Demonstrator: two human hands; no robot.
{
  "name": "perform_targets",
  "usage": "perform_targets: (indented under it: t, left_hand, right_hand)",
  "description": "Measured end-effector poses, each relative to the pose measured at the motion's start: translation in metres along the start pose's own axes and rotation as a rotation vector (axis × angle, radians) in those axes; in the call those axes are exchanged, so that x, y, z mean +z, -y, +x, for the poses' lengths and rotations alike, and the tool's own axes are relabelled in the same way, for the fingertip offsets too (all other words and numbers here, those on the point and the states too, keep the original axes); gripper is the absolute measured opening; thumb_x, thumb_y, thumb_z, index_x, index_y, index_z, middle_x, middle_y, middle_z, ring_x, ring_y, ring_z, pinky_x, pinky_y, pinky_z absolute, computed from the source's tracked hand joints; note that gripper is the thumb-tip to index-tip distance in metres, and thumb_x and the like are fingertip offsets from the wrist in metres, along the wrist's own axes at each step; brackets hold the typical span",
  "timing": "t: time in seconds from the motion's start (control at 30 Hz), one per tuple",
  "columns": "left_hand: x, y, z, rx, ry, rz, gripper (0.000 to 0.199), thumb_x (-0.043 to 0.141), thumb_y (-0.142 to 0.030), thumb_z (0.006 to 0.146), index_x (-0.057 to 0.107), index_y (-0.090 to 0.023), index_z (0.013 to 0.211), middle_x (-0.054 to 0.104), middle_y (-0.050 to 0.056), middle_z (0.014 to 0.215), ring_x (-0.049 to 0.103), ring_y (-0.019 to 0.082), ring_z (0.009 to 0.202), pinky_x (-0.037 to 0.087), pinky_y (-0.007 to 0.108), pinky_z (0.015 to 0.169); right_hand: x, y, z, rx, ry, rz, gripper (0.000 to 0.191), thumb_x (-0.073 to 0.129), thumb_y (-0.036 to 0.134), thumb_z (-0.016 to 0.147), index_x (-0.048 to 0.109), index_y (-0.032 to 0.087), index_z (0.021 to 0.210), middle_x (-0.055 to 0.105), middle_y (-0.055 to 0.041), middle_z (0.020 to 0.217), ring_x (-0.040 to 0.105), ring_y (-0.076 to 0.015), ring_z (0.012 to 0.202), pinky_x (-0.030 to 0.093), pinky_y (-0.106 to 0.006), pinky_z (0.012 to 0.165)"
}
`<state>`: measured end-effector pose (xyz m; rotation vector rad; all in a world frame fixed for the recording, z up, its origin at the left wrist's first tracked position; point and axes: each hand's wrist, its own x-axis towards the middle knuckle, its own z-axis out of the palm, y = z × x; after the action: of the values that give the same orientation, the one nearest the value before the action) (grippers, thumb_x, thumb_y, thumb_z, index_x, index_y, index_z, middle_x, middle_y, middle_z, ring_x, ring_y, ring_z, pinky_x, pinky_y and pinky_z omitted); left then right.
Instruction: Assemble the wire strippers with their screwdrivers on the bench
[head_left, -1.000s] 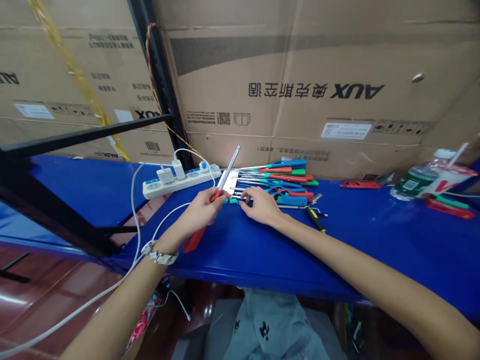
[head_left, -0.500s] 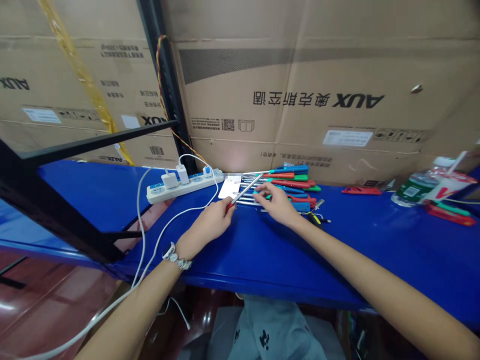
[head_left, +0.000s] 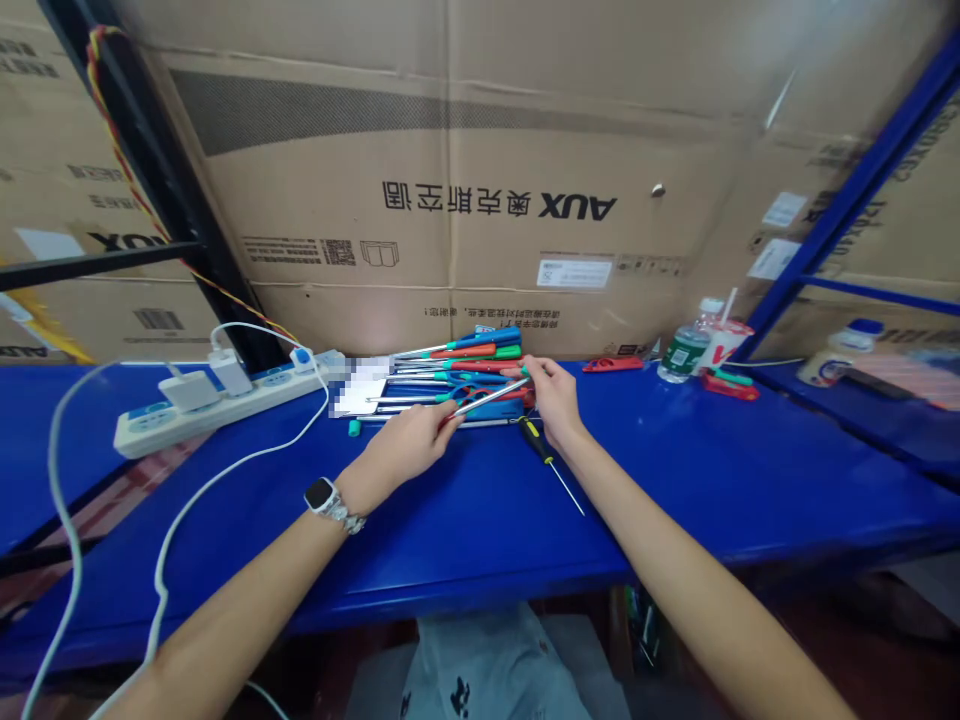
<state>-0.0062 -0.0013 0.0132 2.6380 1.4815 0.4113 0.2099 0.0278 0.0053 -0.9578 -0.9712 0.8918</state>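
In the head view, my left hand (head_left: pixel 409 438) is closed round a screwdriver whose handle is mostly hidden in the fingers. The bare metal shaft of this screwdriver (head_left: pixel 491 397) slants up to the right. At its far end, my right hand (head_left: pixel 556 398) has thumb and fingers pinched together on the tip. Behind both hands lies a row of screwdrivers (head_left: pixel 480 352) with blue, red and green handles. Below my right hand rests a black and yellow screwdriver (head_left: pixel 559 468), its shaft toward me. A small green cap (head_left: pixel 354 428) lies left of the row.
A white power strip (head_left: pixel 247 397) with plugged chargers and white cables (head_left: pixel 225 470) occupies the left of the blue table (head_left: pixel 450 540). Right of the row are a red tool (head_left: pixel 613 364), a green-labelled bottle (head_left: pixel 681 352) and a cup (head_left: pixel 729 340). A large carton (head_left: pixel 480 150) stands behind.
The view has swung right. My right hand has come to the tip of the screwdriver in my left hand, whose shaft now lies flatter. The black and yellow screwdriver has come into fuller view.
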Motion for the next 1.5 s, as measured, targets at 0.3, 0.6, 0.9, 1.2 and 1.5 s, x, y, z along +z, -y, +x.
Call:
perform_targets:
  t: [0.3, 0.6, 0.9, 1.2, 1.5]
  left_hand:
    - [0.001, 0.004, -0.01, -0.043, -0.111, -0.045, 0.033, 0.036, -0.041, 0.106, 0.055, -0.022, 0.088, 0.056, 0.0, 0.061, 0.059, 0.021, 0.058, 0.026, 0.029, 0.055]
    - [-0.002, 0.003, -0.013, -0.051, -0.087, -0.009, 0.032, 0.034, -0.041, 0.105, 0.056, -0.022, 0.091, 0.057, 0.002, 0.062, 0.061, 0.023, 0.061, 0.027, 0.03, 0.055]
    - [-0.003, 0.009, -0.014, -0.023, -0.076, -0.065, 0.033, 0.037, -0.04, 0.104, 0.057, -0.021, 0.087, 0.059, 0.002, 0.063, 0.06, 0.021, 0.06, 0.03, 0.029, 0.057]
    - [-0.002, 0.011, -0.014, -0.004, -0.093, -0.126, 0.031, 0.039, -0.039, 0.104, 0.053, -0.022, 0.082, 0.054, 0.0, 0.06, 0.055, 0.019, 0.057, 0.027, 0.029, 0.056]
    - [-0.003, 0.013, -0.015, -0.018, -0.065, -0.065, 0.032, 0.037, -0.04, 0.104, 0.055, -0.022, 0.087, 0.058, 0.002, 0.064, 0.058, 0.02, 0.06, 0.03, 0.029, 0.057]
  right_hand:
    - [0.006, 0.0, -0.009, -0.145, -0.043, 0.063, 0.038, 0.068, 0.058, 0.081, 0.053, 0.024, 0.09, 0.08, -0.0089, 0.091, 0.077, -0.0262, 0.088, 0.056, -0.032, 0.066]
    - [0.012, -0.003, -0.021, -0.15, 0.149, 0.009, 0.04, 0.071, 0.059, 0.08, 0.052, 0.024, 0.086, 0.078, -0.0059, 0.085, 0.074, -0.0223, 0.087, 0.048, -0.025, 0.06]
    - [0.012, -0.003, -0.019, 0.026, 0.157, 0.103, 0.035, 0.08, 0.048, 0.068, 0.059, 0.023, 0.08, 0.047, 0.0074, 0.065, 0.041, -0.0093, 0.055, 0.035, -0.022, 0.049]
    - [0.007, 0.009, -0.019, 0.085, 0.278, 0.174, 0.048, 0.09, 0.047, 0.058, 0.054, 0.022, 0.078, 0.043, 0.011, 0.059, 0.031, -0.0046, 0.047, 0.021, -0.021, 0.044]
    - [-0.004, 0.015, -0.009, 0.092, 0.416, 0.045, 0.048, 0.091, 0.047, 0.06, 0.053, 0.021, 0.071, 0.044, 0.0108, 0.052, 0.032, -0.0042, 0.044, 0.018, -0.02, 0.043]
